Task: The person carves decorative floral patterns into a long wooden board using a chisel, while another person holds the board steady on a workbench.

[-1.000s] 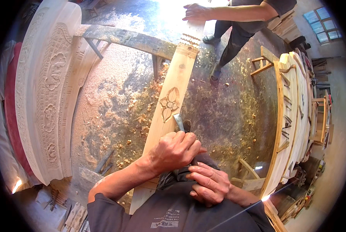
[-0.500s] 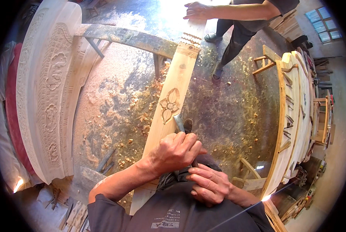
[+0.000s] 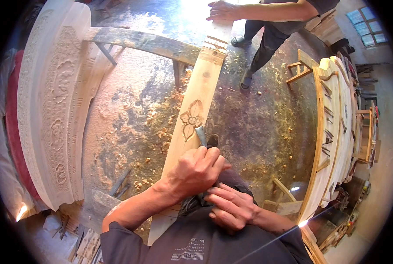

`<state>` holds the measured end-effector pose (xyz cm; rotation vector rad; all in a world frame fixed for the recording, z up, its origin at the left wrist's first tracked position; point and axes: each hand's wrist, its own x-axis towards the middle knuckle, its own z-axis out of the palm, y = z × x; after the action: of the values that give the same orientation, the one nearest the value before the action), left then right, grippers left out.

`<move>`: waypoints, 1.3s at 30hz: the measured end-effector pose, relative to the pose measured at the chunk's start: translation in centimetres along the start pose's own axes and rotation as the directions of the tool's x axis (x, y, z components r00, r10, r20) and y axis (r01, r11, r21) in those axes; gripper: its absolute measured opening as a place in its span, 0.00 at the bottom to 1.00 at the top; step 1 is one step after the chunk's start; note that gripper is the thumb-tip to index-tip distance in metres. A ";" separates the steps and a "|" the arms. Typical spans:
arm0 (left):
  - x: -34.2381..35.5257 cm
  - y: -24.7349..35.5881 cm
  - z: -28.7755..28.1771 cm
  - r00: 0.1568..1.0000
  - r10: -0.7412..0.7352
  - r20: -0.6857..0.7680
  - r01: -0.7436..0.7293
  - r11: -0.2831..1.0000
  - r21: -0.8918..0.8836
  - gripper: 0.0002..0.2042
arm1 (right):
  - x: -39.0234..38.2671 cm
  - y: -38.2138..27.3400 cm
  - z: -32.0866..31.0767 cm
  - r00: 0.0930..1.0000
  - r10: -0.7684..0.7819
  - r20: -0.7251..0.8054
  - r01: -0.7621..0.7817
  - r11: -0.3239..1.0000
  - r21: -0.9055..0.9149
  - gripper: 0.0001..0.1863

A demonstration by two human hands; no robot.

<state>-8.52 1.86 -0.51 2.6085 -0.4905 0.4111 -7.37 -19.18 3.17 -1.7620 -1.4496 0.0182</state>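
And the carving chisel (image 3: 201, 135) is sitting right at the flower motif (image 3: 191, 119), its flared edge appearing to meet the petals around five o'clock. The left hand (image 3: 195, 169) is wrapping tight around the shank, fist closed, apparently gripping low so the edge can be steered. Below, towards five o'clock, the right hand (image 3: 231, 207) is curling its fingers in around the handle's butt, seemingly backing the tool from behind; its palm is hiding from view. The plank (image 3: 207, 79) is running from twelve o'clock down to seven, lying across the bench (image 3: 148, 43), presumably for support. At three o'clock, hand tools (image 3: 328, 112) are lying lined up, likely for easy reach.
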 end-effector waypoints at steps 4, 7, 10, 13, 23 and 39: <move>-0.2 0.0 -0.3 1.000 0.015 0.003 -0.015 0.998 0.060 0.16 | -0.5 0.3 1.0 0.998 -0.060 -0.017 0.059 0.997 -0.053 0.13; 0.0 0.1 -0.4 0.994 0.047 -0.096 -0.047 0.999 0.006 0.18 | -1.0 0.3 0.1 0.998 -0.069 -0.007 0.069 0.997 -0.034 0.14; 0.0 0.3 -0.8 0.989 0.088 -0.117 -0.091 0.996 -0.022 0.19 | -1.5 -0.5 -0.7 0.999 -0.042 0.009 0.042 0.998 -0.035 0.15; -0.1 0.2 0.0 0.993 0.083 -0.087 -0.087 0.995 -0.048 0.19 | -1.8 -0.4 -0.4 1.000 -0.014 -0.012 0.014 0.999 -0.042 0.15; -0.3 0.0 -0.1 0.995 0.038 -0.097 -0.038 0.999 0.010 0.20 | 0.2 -0.7 -0.8 1.000 -0.015 0.012 0.015 0.999 -0.032 0.13; -0.5 -0.1 -0.3 0.997 -0.012 -0.082 0.011 1.000 -0.020 0.19 | 1.8 -1.4 0.0 0.998 -0.054 0.036 0.057 0.994 -0.098 0.16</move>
<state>-9.01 2.24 -0.47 2.5633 -0.4496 0.5052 -7.89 -17.72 4.80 -1.8082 -1.5465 -0.0547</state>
